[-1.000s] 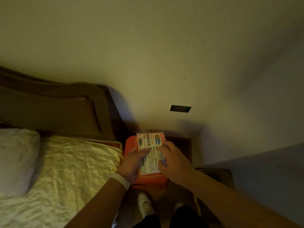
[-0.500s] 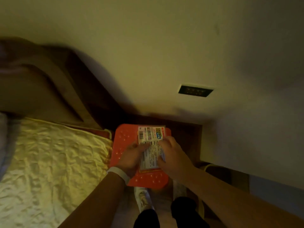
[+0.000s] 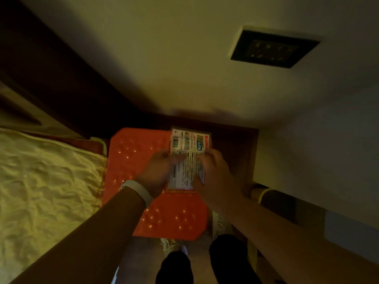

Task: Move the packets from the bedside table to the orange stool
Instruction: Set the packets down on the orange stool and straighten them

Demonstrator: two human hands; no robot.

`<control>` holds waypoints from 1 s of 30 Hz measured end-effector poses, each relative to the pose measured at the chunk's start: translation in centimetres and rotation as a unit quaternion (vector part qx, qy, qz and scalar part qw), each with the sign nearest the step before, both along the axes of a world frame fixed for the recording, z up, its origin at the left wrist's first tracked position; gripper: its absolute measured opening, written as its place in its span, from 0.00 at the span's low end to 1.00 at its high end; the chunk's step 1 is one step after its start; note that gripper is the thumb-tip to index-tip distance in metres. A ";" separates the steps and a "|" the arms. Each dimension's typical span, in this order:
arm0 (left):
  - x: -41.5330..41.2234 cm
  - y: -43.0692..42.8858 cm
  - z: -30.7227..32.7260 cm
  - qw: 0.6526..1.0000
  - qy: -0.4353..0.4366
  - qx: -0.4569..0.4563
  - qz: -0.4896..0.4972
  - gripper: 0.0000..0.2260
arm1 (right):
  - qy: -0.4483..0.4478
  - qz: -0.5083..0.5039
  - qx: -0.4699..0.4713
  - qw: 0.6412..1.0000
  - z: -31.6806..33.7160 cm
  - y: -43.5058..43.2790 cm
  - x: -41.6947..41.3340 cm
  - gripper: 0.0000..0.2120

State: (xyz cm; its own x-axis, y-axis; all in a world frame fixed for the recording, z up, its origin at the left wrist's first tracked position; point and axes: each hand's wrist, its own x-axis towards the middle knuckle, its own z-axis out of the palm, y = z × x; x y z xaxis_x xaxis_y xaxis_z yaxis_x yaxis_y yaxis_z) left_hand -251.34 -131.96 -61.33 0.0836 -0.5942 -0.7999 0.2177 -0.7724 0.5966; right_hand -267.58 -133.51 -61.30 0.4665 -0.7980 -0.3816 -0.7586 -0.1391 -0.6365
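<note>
While both hands (image 3: 158, 173) (image 3: 215, 177) grip packet (image 3: 187, 158), orange stool (image 3: 139, 167) beneath, bed (image 3: 45, 181) beside

printed packets (image 3: 187, 160), flat over orange stool (image 3: 135, 160)

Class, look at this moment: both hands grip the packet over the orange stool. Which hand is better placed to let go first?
Probably the left hand: it grips only the packet's edge, while the right hand wraps more of it above the orange stool.

Glossy printed packet (image 3: 187, 158) — dimpled orange plastic stool (image 3: 131, 160) — crinkled cloth bedsheet (image 3: 45, 181).
</note>
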 end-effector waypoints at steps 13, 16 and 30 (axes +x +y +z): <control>1.3 1.1 0.7 0.991 -0.134 -0.004 -0.029 0.06 | 0.046 0.030 -0.018 0.998 -1.2 0.8 0.9 0.25; 1.5 2.2 0.5 0.981 -0.188 -0.019 -0.054 0.05 | 0.041 0.020 -0.004 0.999 -0.9 1.0 0.9 0.24; 0.2 5.6 -1.3 0.910 -0.377 -0.049 -0.164 0.33 | 0.032 -0.096 0.017 0.995 -1.6 3.2 1.7 0.38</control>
